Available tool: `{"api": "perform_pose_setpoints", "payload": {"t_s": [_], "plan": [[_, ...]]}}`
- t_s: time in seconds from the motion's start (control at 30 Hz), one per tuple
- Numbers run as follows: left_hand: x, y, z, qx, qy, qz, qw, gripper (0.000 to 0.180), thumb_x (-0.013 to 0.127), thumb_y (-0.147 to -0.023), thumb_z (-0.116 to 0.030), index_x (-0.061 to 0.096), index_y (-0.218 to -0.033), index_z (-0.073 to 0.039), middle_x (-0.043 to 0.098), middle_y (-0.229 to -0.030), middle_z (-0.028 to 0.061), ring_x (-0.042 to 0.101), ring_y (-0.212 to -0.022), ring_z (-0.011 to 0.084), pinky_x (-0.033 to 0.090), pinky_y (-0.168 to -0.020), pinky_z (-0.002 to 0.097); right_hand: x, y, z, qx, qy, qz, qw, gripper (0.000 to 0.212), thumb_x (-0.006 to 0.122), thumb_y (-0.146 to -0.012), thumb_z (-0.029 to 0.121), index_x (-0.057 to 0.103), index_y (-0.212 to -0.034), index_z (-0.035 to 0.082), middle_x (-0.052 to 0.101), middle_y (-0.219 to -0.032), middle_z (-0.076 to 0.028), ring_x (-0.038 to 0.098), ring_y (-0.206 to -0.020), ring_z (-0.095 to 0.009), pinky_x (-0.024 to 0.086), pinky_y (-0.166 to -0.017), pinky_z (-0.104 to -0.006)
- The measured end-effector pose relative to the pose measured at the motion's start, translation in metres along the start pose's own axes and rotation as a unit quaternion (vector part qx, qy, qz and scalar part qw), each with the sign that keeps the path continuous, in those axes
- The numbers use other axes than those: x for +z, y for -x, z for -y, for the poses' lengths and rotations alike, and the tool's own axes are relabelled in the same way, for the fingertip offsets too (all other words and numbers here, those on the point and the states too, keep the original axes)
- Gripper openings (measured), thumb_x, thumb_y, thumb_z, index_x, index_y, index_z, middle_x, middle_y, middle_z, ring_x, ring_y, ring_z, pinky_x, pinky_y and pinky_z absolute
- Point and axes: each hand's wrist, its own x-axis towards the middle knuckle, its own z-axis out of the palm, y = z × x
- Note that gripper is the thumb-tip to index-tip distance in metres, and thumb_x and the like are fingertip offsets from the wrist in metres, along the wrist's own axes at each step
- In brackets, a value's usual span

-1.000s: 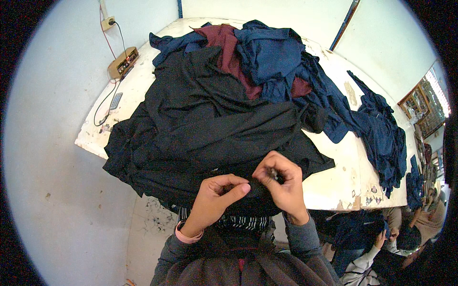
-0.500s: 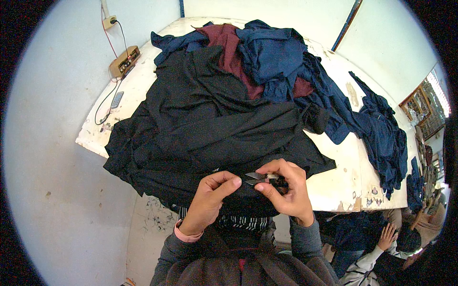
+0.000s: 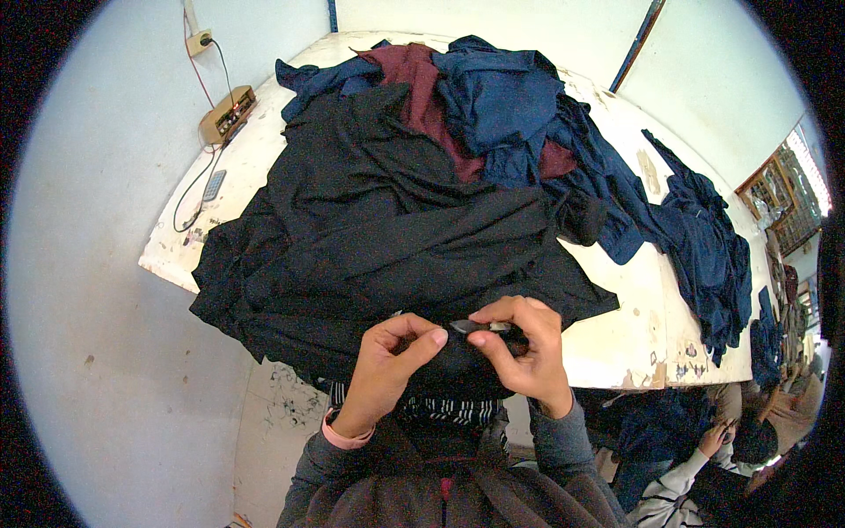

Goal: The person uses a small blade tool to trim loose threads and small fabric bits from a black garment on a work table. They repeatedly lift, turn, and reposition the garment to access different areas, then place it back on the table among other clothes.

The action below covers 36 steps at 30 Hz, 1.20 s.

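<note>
My right hand [image 3: 525,348] is closed around a small pair of thread snips [image 3: 464,326], thumb and fingers squeezing the blades together. The tips point left at my left hand [image 3: 392,365], a short gap away. Its thumb and forefinger are pinched together. Whatever lies in that pinch is too small or too dark to make out. Both hands hover over the near edge of a large heap of black cloth [image 3: 378,238], which hangs down over the table's front edge toward my lap.
Dark blue cloth [image 3: 497,101] and maroon cloth [image 3: 422,92] lie behind the black heap on the white table [image 3: 616,339]. More blue garments [image 3: 704,255] drape at the right. A brown radio [image 3: 227,114] and a remote control [image 3: 214,185] are at left. Another person's hand [image 3: 715,437] shows lower right.
The snips' blades have gone from apart to together as my right hand squeezed. My left hand stays almost still. The other person's hand at lower right has changed its pose.
</note>
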Motion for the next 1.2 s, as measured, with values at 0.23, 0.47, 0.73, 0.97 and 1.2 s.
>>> {"api": "perform_pose_setpoints", "payload": {"t_s": [0.23, 0.47, 0.73, 0.97, 1.2], "plan": [[-0.032, -0.012, -0.040, 0.129, -0.053, -0.151, 0.979, 0.008, 0.072, -0.095, -0.013, 0.072, -0.099, -0.005, 0.062, -0.083, -0.0086, 0.050, -0.072, -0.0003, 0.038, -0.065, 0.0182, 0.005, 0.005, -0.019, 0.066, -0.031, 0.118, 0.990, 0.024, 0.078, -0.073, 0.012, 0.072, -0.097, 0.011, 0.075, -0.090, -0.007, 0.073, -0.079, -0.027, 0.057, -0.072, -0.0349], [-0.082, -0.018, -0.086, 0.166, 0.142, -0.340, 0.915, 0.027, 0.067, -0.097, -0.018, 0.066, -0.117, 0.000, 0.070, -0.111, 0.0120, 0.069, -0.094, 0.0187, 0.055, -0.084, 0.0289, -0.006, -0.002, -0.033, 0.138, 0.015, 0.105, 0.985, 0.019, 0.078, -0.076, 0.014, 0.074, -0.095, 0.010, 0.074, -0.087, -0.008, 0.073, -0.076, -0.028, 0.056, -0.067, -0.0355], [-0.199, -0.015, -0.078, 0.177, 0.237, -0.251, 0.922, 0.036, 0.061, -0.101, -0.021, 0.063, -0.123, 0.007, 0.069, -0.122, 0.0208, 0.071, -0.106, 0.0292, 0.060, -0.091, 0.0373, -0.033, 0.003, -0.078, 0.249, -0.063, 0.080, 0.963, 0.009, 0.077, -0.085, 0.002, 0.070, -0.090, 0.001, 0.068, -0.081, 0.002, 0.059, -0.076, -0.005, 0.045, -0.070, -0.0216], [-0.215, -0.007, -0.075, 0.176, 0.195, -0.302, 0.916, 0.035, 0.062, -0.100, -0.024, 0.066, -0.121, 0.004, 0.072, -0.117, 0.0175, 0.071, -0.103, 0.0288, 0.060, -0.088, 0.0393, -0.047, 0.007, -0.095, 0.263, -0.057, 0.041, 0.962, 0.013, 0.079, -0.084, 0.009, 0.072, -0.091, 0.001, 0.069, -0.079, -0.001, 0.058, -0.073, -0.006, 0.046, -0.069, -0.0240], [-0.233, -0.021, -0.047, 0.107, -0.436, -0.463, 0.764, 0.037, 0.073, -0.094, -0.023, 0.066, -0.125, -0.004, 0.070, -0.118, 0.0111, 0.065, -0.096, 0.0180, 0.050, -0.088, 0.0311, -0.039, 0.003, -0.085, 0.294, -0.158, 0.017, 0.943, 0.011, 0.077, -0.089, 0.008, 0.070, -0.091, 0.000, 0.071, -0.086, 0.001, 0.060, -0.082, -0.005, 0.047, -0.076, -0.0224]]}}
